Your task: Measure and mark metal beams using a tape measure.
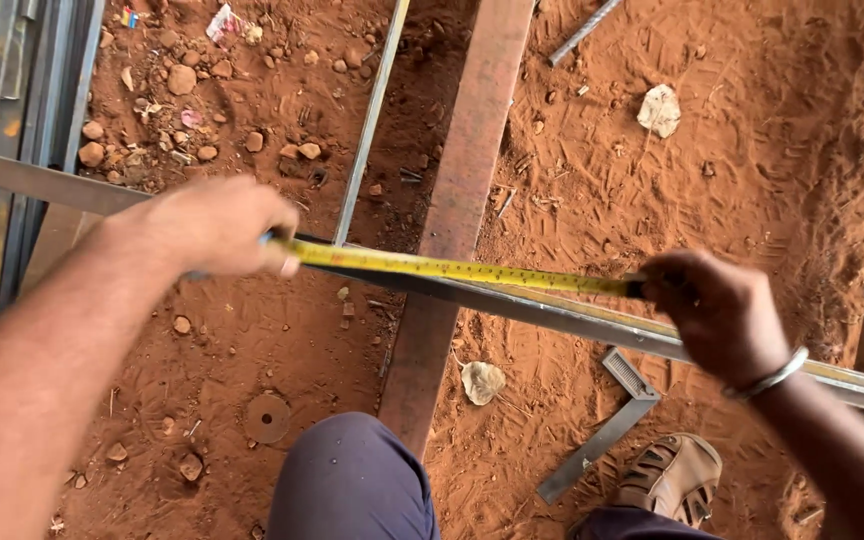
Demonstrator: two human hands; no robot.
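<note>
Both hands—left hand (217, 225), right hand (717, 310)—stretch yellow tape measure (452, 267) (taut) along steel bar (552, 315).

Yellow tape (462, 268) is pulled out taut with black marks along it, running almost level with a slight drop to the right. It lies right along the top of a long grey steel bar (562, 315), which slants down toward the right above red dirt.
</note>
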